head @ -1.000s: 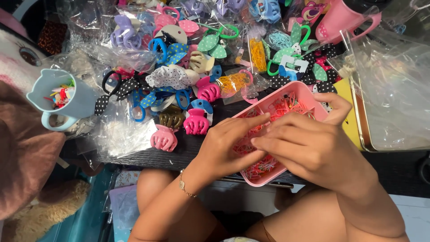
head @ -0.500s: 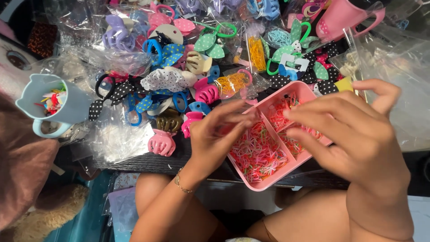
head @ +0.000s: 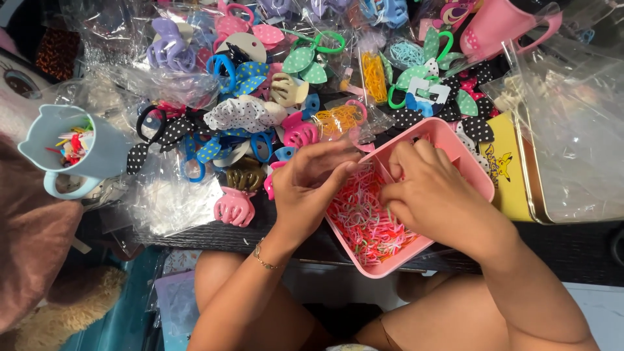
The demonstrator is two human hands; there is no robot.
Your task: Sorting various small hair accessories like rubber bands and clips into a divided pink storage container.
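A pink divided tray stands tilted at the table's near edge, filled with small pink, white and green elastic bands. My left hand rests at the tray's left rim, fingers bent toward the bands. My right hand reaches down into the tray, fingertips curled among the bands near the divider. Whether either hand pinches a band is hidden by the fingers.
A heap of hair clips, claw clips and bagged accessories covers the table behind the tray. A pale blue cup holding small clips sits at left, a pink mug at back right, clear bags at right, a pink claw clip near the edge.
My right hand has dropped from above the tray into it. The left hand has stayed at the tray's left rim. The view has shifted slightly.
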